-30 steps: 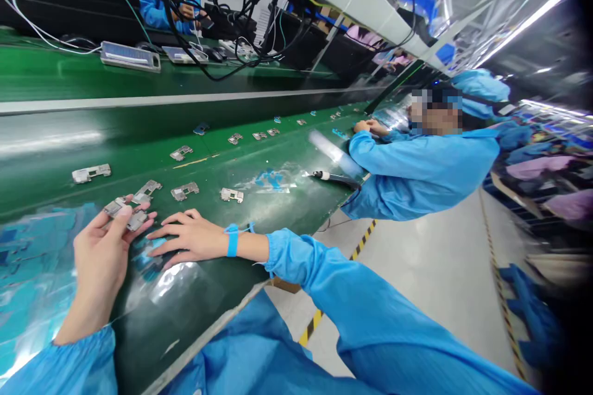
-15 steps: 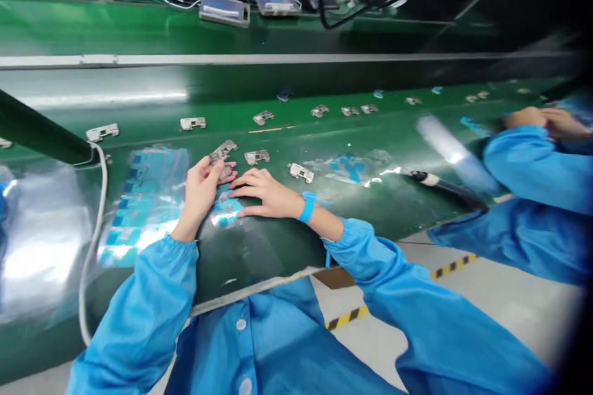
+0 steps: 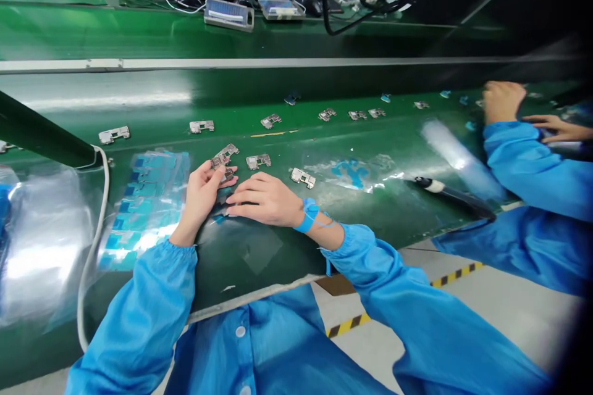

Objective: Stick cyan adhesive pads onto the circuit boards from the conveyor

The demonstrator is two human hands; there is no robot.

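My left hand (image 3: 201,191) pinches a small silver metal bracket (image 3: 224,155) over the green conveyor belt (image 3: 139,105), fingers closed on it. My right hand (image 3: 264,199) lies flat beside it, fingers stretched out, pressing on a clear film sheet with blue stickers (image 3: 222,210). A blue wrist strap (image 3: 306,215) circles my right wrist. Two more metal brackets (image 3: 258,162) (image 3: 302,177) lie just beyond my fingers.
Several brackets lie spaced along the belt (image 3: 113,134). A sheet of blue stickers (image 3: 139,203) and clear plastic bags (image 3: 41,241) are at left, with a white cable (image 3: 95,222). A co-worker's sleeves and hands (image 3: 503,102) work at right, near a black-handled tool (image 3: 445,190).
The view swung from looking right down the line to looking down at the belt. My hands stayed together on the bracket and film; the co-worker's hand moved up the belt.
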